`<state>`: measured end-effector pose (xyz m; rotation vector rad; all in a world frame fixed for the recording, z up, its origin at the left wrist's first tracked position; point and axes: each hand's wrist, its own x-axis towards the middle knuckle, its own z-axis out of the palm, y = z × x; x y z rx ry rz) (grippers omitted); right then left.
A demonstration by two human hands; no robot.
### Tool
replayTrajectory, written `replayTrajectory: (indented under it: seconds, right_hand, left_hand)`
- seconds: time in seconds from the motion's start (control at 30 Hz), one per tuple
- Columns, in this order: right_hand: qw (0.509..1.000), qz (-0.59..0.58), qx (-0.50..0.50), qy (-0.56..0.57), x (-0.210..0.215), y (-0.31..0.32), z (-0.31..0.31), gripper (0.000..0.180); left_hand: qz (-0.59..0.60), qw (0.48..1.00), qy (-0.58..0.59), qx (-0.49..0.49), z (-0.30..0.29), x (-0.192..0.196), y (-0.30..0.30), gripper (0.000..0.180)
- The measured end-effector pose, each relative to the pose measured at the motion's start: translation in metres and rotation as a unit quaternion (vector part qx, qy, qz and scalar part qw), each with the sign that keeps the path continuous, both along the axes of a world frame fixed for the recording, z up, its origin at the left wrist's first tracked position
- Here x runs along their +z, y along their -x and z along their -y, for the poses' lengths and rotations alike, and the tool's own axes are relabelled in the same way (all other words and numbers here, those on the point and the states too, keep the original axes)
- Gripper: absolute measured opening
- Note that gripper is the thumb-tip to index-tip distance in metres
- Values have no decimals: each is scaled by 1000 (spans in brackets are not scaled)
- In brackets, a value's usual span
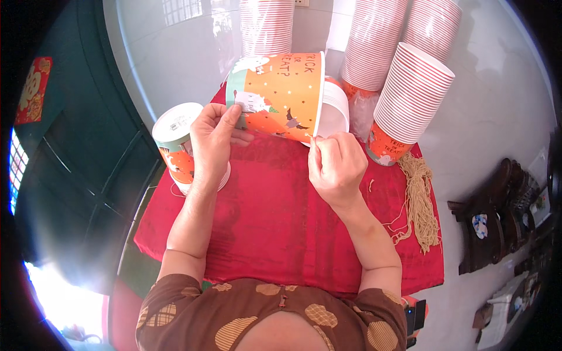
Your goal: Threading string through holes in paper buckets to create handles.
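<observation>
An orange paper bucket (281, 96) with bats, ghosts and a green base band lies sideways in the air above the table, its white rim to the right. My left hand (213, 131) grips it near the base, thumb on the outside. My right hand (336, 167) is closed in a pinch against the lower edge of the rim. A small pale bit shows at those fingertips, too small to name. Just behind the rim, a nested stack of white-lined buckets (335, 111) is partly hidden by the held one.
Upside-down buckets (178, 123) stand left on the red cloth (263, 216). A tall bucket stack (413, 93) stands at right, more wrapped stacks (374, 47) behind it. A bundle of tan cords (418, 205) hangs near the right edge. Dark wooden furniture (497, 216) stands beyond.
</observation>
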<state>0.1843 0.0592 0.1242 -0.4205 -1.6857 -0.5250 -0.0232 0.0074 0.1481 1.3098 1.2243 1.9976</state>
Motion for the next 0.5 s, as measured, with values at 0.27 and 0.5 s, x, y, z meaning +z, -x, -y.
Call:
replayTrajectory:
  seconds: [0.27,0.5]
  right_hand:
    - [963,-84,217,133,11,-24,-3,4]
    - [977,-140,101,125,23,-42,-34,8]
  left_hand:
    - [31,999,2,-42,1,4,19,28]
    - [55,989,17,-137,3,5,28,26]
